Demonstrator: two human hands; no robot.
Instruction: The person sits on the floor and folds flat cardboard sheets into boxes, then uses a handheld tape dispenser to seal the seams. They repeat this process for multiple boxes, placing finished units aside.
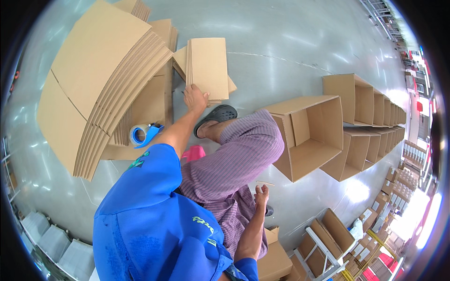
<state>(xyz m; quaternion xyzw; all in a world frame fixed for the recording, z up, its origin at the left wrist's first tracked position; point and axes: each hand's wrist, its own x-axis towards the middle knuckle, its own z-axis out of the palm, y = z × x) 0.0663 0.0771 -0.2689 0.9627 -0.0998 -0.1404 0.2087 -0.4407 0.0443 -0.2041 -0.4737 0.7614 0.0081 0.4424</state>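
Note:
My left hand (195, 97) reaches forward and grips the lower left corner of a small stack of flat cardboard sheets (209, 68). Its fingers close over the edge of the stack, which lies on the floor just ahead of my shoe (218, 117). Beside my right knee hangs my right hand (261, 194), fingers loosely bent and apart, seemingly holding nothing. A thin tan strip (266, 182) shows just past its fingertips; whether it touches them I cannot tell. To my right stands an open cardboard box (307, 126) on its side, with a cardboard panel inside.
Large flattened cartons (101, 56) lean in a thick pile at left. A blue tape dispenser (146, 135) rests on cardboard near my left arm. Rows of open boxes (363, 100) stretch off to the right. A white metal frame (323, 255) with cardboard stands at lower right.

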